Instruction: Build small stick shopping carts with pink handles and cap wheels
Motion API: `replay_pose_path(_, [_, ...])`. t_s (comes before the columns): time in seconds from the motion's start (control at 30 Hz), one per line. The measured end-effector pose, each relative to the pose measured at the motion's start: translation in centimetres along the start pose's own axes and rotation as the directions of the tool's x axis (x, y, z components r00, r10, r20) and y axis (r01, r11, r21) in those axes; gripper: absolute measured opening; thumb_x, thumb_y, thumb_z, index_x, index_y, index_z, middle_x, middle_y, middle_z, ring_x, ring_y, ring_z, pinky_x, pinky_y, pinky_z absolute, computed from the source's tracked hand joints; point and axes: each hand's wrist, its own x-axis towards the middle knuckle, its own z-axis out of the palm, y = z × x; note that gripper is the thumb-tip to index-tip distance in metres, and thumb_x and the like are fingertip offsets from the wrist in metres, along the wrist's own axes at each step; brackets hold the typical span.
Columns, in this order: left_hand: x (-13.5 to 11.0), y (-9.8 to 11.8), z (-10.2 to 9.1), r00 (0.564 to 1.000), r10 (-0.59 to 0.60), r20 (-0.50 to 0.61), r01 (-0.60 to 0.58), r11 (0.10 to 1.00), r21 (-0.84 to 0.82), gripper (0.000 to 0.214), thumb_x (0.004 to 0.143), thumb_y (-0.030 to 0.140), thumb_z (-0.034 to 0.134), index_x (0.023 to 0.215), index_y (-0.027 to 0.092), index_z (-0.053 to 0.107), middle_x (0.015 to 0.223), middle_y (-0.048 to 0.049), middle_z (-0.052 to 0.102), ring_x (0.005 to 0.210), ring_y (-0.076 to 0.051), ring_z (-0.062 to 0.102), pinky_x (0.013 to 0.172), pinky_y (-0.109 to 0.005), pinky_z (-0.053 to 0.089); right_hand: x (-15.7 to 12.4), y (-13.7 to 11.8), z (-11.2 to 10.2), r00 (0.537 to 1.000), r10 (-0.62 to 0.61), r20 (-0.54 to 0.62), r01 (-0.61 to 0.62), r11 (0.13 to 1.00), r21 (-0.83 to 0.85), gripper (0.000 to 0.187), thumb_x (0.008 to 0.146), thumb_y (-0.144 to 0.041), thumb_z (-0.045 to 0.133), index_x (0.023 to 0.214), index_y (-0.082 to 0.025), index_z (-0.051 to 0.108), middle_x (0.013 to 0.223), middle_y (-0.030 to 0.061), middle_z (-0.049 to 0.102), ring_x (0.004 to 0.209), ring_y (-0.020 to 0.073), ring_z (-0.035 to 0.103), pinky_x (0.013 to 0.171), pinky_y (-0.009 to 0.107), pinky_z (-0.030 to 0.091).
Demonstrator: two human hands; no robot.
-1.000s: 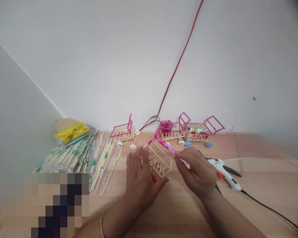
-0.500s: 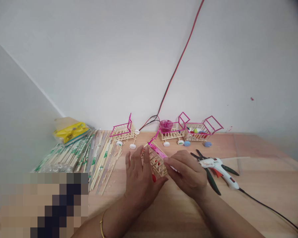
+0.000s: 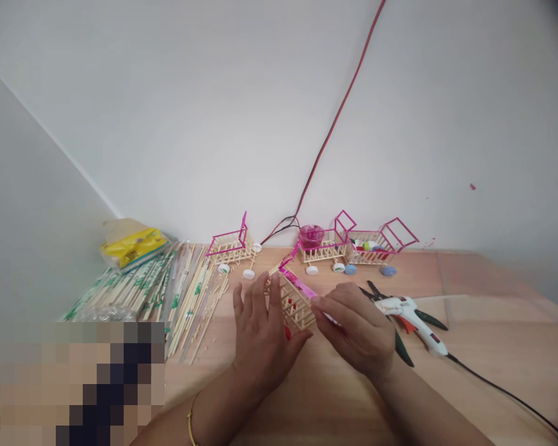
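Observation:
A small cart basket (image 3: 296, 303) built of pale wooden sticks with a pink top rim lies tilted on the wooden table (image 3: 335, 396), between my hands. My left hand (image 3: 260, 337) cups its left side, fingers upright against the sticks and thumb under its lower corner. My right hand (image 3: 356, 328) pinches a thin pink stick (image 3: 302, 287) and lays it along the basket's upper right edge.
Three finished stick carts with pink frames (image 3: 230, 244) (image 3: 325, 241) (image 3: 381, 243) stand by the wall, with bottle caps near them. Bundles of wrapped chopsticks (image 3: 153, 288) and a yellow packet (image 3: 132, 244) lie at the left. A white glue gun (image 3: 413, 316) and black-handled pliers (image 3: 395, 334) lie right of my right hand.
My right hand has drawn left toward the basket, bringing the pink stick down onto its upper edge. The left hand has stayed on the basket.

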Motion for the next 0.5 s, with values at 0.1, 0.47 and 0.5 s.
replay_pose_path(0.1, [-0.06,0.01,-0.04,1.000,-0.018,0.025,0.018,1.000,-0.021,0.097,0.074,0.055,0.068,0.146,0.006,0.025,0.142,-0.0245,0.039,0.136,-0.036,0.032,0.116,-0.056,0.014,-0.09,0.31,-0.37,0.999,0.027,-0.037,-0.028,0.999,-0.020,0.050,0.074,0.001,0.066,0.118,-0.021,0.062,0.081,0.0062,0.066,0.072,0.0175,0.060,0.061,0.033,0.050])
replay_pose_path(0.47, [-0.07,-0.02,-0.03,1.000,-0.011,0.018,0.012,0.999,-0.036,0.101,0.070,0.056,0.071,0.146,0.006,0.026,0.142,-0.0241,0.038,0.134,-0.036,0.034,0.114,-0.056,0.019,-0.25,0.74,-0.59,0.998,0.020,-0.056,-0.022,0.999,-0.027,0.052,0.071,0.006,0.067,0.116,-0.019,0.063,0.082,0.0068,0.066,0.073,0.0175,0.059,0.062,0.034,0.050])
replay_pose_path(0.5, [-0.06,-0.02,-0.03,1.000,-0.008,0.015,0.008,0.999,-0.036,0.101,0.070,0.056,0.071,0.146,0.006,0.026,0.142,-0.0242,0.038,0.134,-0.036,0.034,0.114,-0.056,0.019,-0.24,0.69,-0.55,0.999,0.021,-0.048,-0.023,0.999,-0.025,0.052,0.071,0.006,0.067,0.117,-0.019,0.062,0.083,0.0072,0.066,0.074,0.0177,0.059,0.062,0.034,0.050])
